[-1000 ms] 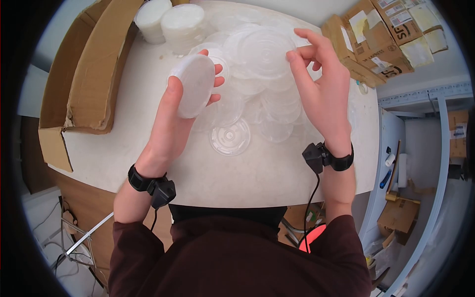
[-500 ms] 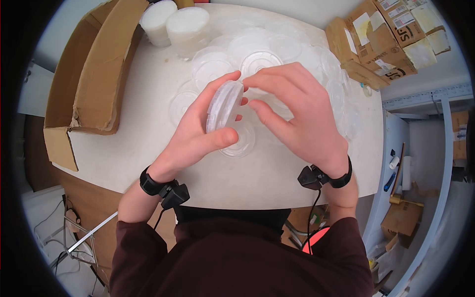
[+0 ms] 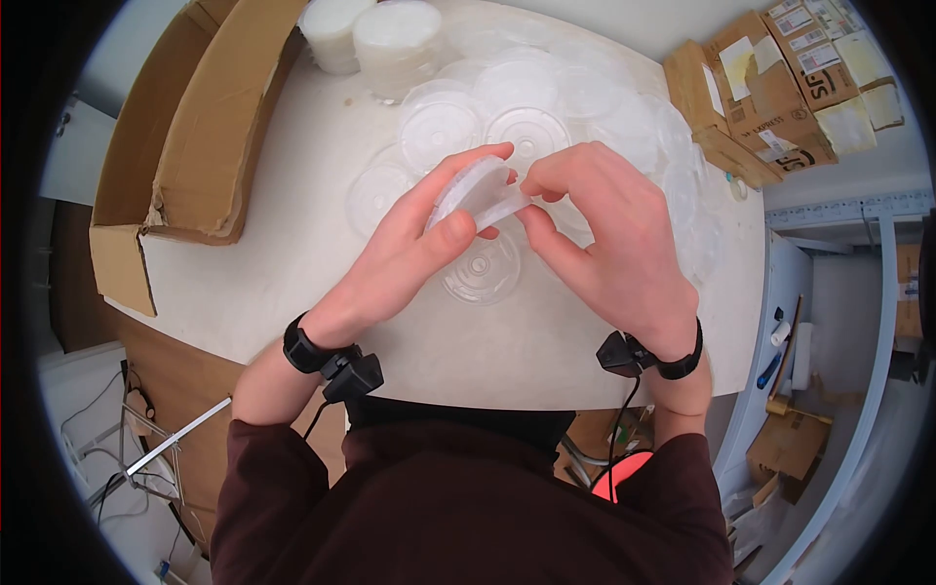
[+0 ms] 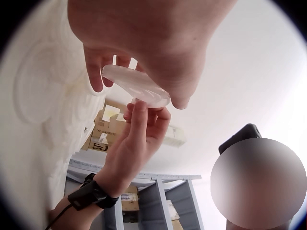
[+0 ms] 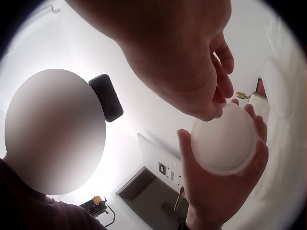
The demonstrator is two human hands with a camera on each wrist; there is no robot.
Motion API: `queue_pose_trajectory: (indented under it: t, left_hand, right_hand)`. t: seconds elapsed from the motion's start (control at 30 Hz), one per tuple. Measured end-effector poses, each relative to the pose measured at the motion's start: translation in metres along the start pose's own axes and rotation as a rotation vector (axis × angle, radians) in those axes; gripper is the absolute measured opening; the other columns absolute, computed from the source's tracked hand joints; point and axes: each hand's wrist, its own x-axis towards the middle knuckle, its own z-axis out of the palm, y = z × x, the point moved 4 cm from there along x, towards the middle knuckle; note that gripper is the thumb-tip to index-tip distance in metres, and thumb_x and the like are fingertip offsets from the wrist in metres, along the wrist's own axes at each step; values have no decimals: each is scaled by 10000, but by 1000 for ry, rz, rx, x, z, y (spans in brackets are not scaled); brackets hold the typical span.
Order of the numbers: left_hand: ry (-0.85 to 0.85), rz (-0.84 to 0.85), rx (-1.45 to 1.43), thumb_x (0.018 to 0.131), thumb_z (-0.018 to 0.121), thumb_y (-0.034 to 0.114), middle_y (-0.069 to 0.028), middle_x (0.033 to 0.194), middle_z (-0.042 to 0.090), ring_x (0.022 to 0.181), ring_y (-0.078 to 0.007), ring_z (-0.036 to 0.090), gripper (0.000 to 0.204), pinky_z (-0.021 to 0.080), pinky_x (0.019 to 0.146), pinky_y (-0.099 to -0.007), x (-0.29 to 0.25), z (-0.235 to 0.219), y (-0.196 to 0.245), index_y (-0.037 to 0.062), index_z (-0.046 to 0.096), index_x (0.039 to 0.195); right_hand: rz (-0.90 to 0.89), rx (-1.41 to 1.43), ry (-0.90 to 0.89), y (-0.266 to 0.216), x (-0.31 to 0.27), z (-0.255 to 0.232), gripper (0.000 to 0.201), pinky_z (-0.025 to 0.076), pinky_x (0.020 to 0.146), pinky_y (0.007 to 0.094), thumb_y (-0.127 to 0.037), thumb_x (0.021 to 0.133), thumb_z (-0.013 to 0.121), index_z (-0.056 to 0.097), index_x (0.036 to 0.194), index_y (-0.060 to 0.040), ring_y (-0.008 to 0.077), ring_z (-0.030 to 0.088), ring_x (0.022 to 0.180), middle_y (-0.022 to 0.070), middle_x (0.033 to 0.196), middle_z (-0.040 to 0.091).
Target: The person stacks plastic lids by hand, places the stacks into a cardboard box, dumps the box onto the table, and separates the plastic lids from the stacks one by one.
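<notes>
My left hand (image 3: 395, 255) grips a short stack of round translucent plastic lids (image 3: 474, 185) near the middle of the head view, thumb on the near side and fingers behind. The stack is tilted up off the table. Thumb and fingertips of my right hand (image 3: 624, 239) pinch the edge of a lid (image 3: 505, 208) that fans away from the rest at its right side. From the right wrist, a lid's round milky face (image 5: 224, 141) shows between both hands. Just below them on the table lies a clear lid (image 3: 479, 268) with a ringed centre.
Many loose lids (image 3: 624, 117) spread over the white table (image 3: 292, 195), overlapping one another. Two stacks of lids (image 3: 395, 49) stand at the back left beside an open cardboard box (image 3: 219, 127). Shipping cartons (image 3: 770, 107) are piled at the back right, above a grey shelf unit (image 3: 887, 292).
My left hand has turned the stack on edge and moved right. My right hand has come down and left from above the loose lids and now pinches a lid's edge.
</notes>
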Motion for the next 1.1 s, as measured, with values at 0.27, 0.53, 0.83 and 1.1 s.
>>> queue_pose_trajectory:
  t: [0.27, 0.53, 0.83, 1.1]
  left_hand:
    - [237, 23, -189, 1077, 462, 796, -116, 1566, 585, 1478, -219, 527, 976, 421, 1230, -412, 1, -14, 2, 73, 367, 1725]
    - [291, 25, -170, 1071, 411, 827, -101, 1584, 588, 1486, -220, 535, 999, 405, 1244, -425, 3, -18, 5, 74, 360, 1725]
    - [41, 87, -2, 970, 581, 874, -157, 1560, 584, 1422, -262, 583, 1136, 501, 1166, -436, -2, 3, -5, 40, 365, 1711]
    - [17, 88, 1, 924, 655, 877, -166, 1604, 509, 1451, -281, 563, 1183, 547, 1125, -460, -6, 11, -4, 33, 370, 1702]
  right_hand:
    - [3, 41, 21, 13, 1, -17, 238, 552, 744, 380, -17, 849, 809, 712, 1056, -80, 257, 679, 830, 57, 953, 712]
    - [516, -53, 272, 93, -5, -34, 339, 547, 864, 353, -201, 981, 807, 708, 1276, -65, 197, 716, 957, 74, 1080, 778]
    - [11, -144, 137, 29, 0, -22, 349, 577, 929, 427, -104, 886, 852, 764, 1223, -74, 322, 696, 1077, 103, 1168, 764]
    - [-76, 18, 116, 8, -7, 1, 270, 564, 726, 360, 0, 808, 858, 762, 1046, -84, 252, 685, 894, 44, 1011, 750]
